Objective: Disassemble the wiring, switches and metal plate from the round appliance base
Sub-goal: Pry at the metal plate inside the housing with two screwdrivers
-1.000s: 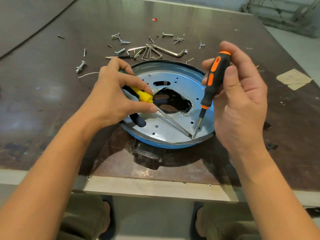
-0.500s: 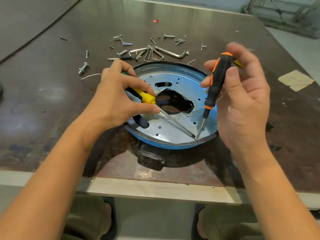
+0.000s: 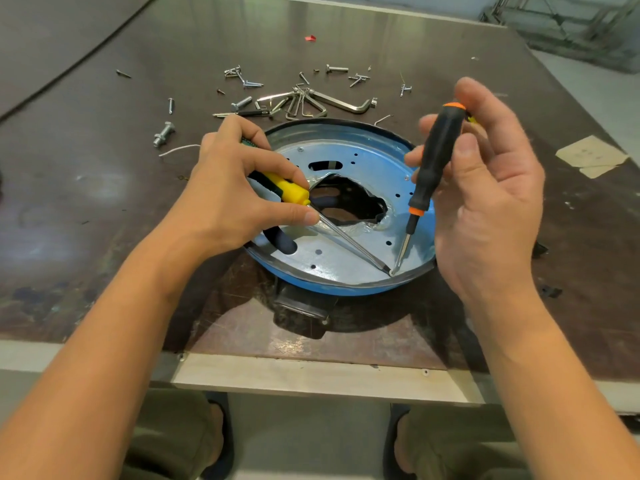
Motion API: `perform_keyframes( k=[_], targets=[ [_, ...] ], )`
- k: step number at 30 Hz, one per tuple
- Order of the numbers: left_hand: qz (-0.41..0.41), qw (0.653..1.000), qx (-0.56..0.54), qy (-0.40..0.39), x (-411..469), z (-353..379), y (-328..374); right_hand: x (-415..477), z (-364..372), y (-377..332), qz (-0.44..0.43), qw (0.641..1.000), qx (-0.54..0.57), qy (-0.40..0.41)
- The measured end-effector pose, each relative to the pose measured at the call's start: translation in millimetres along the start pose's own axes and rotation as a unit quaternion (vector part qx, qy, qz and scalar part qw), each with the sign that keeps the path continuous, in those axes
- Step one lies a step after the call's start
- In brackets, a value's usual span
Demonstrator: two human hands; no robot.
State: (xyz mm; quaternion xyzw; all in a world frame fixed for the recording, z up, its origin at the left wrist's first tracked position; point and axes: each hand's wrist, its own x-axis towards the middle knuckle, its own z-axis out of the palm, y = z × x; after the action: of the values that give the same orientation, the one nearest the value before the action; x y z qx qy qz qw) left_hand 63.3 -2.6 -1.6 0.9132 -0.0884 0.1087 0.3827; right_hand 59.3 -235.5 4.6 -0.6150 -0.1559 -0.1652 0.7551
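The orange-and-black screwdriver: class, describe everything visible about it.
The orange-and-black screwdriver has a black handle with an orange cap and collar, then a thin metal shaft. It stands nearly upright, leaning slightly, gripped by the right hand. Its tip meets the tip of the yellow-handled screwdriver at the near edge of the metal plate.

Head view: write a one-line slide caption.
Left hand and right hand bring two screwdriver tips together at the round base's near rim.

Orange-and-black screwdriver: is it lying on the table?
No, the right hand holds the orange-and-black screwdriver nearly upright, its tip down at the near rim of the round base.
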Motion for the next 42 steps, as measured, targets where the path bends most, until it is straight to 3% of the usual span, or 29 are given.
perform_keyframes(
  k=[8,12,18,23,32,42],
  targets=[
    [0.000,1.000,-0.002,0.000,-0.2,-0.5,1.1,-2.5,4.9,-5.4,0.008,0.999,0.036,0.003],
    [-0.002,1.000,-0.002,-0.005,-0.7,-0.6,1.9,-3.8,4.6,-5.8,-0.025,1.000,-0.008,-0.004],
    [-0.005,1.000,0.001,-0.003,-0.4,-1.1,1.8,-3.5,1.7,-4.3,-0.012,0.996,0.073,0.039],
    [-0.006,1.000,0.001,-0.006,-0.4,-1.1,2.2,-3.5,2.1,-3.7,-0.015,0.996,0.079,0.034],
    [-0.002,1.000,0.005,-0.006,-0.8,-1.1,1.8,-4.8,0.4,-2.3,-0.050,0.998,0.029,-0.009],
    [0.000,1.000,0.003,-0.009,-1.2,-0.6,2.1,-8.5,-1.4,-8.2,-0.081,0.990,0.004,-0.116]
  ],
)
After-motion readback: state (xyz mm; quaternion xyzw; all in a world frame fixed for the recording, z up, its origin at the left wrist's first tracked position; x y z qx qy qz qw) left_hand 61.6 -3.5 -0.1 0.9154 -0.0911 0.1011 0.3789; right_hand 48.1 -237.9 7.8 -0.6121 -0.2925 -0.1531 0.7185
